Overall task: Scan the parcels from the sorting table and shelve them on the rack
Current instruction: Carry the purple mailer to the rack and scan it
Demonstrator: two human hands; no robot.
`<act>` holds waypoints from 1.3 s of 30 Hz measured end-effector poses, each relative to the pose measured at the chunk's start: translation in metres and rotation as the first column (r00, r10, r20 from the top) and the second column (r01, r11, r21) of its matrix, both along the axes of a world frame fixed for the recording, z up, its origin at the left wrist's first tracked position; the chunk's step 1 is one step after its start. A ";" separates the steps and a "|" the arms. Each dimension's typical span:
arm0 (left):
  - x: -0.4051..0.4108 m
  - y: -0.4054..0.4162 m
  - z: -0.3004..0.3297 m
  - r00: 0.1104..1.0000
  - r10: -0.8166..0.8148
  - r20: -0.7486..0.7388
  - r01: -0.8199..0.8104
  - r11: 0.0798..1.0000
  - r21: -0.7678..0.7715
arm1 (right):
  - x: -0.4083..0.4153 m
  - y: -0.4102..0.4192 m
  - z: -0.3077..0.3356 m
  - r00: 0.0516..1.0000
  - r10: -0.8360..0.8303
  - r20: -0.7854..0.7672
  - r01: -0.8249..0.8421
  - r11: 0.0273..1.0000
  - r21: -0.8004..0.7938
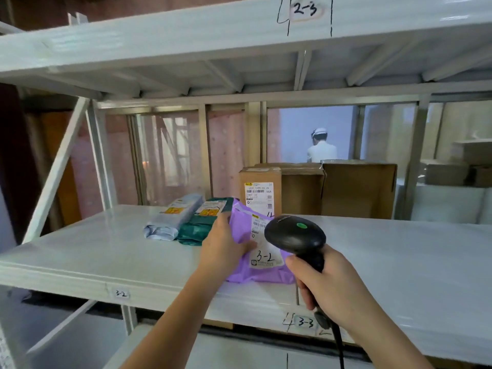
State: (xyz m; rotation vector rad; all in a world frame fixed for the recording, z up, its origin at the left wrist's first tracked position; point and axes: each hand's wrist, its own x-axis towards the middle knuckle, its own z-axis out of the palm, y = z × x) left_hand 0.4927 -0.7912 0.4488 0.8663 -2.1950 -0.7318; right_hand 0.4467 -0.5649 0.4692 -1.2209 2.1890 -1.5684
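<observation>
Left hand (225,245) grips purple parcel (241,230) near shelf (106,251) front edge; right hand (330,283) clasps scanner (295,234).

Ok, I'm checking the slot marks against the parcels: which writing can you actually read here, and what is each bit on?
"2-3": handwritten tag on the upper shelf edge.
"3-2": handwritten on the purple parcel's label.
"3-2": small tag on the middle shelf edge.
"3-3": tag on the same edge, further right.
"V6A": label on the cardboard box.
Barcode numbers and fine print on all labels, including the grey parcel and the green parcel: too small to read.
</observation>
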 end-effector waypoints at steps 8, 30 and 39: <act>0.004 0.008 -0.002 0.943 -0.121 0.309 0.225 0.918 -0.327 | 0.008 -0.019 0.000 0.996 -0.087 0.030 0.087 0.996 -0.008; 0.008 0.008 -0.015 0.900 -0.110 0.422 0.340 0.783 -0.521 | 0.047 0.034 -0.020 0.942 -0.327 0.072 0.324 0.945 0.043; -0.001 0.112 -0.003 0.869 -0.323 0.375 0.459 0.809 -0.368 | 0.064 0.118 -0.023 0.927 -0.369 0.060 0.365 0.929 0.064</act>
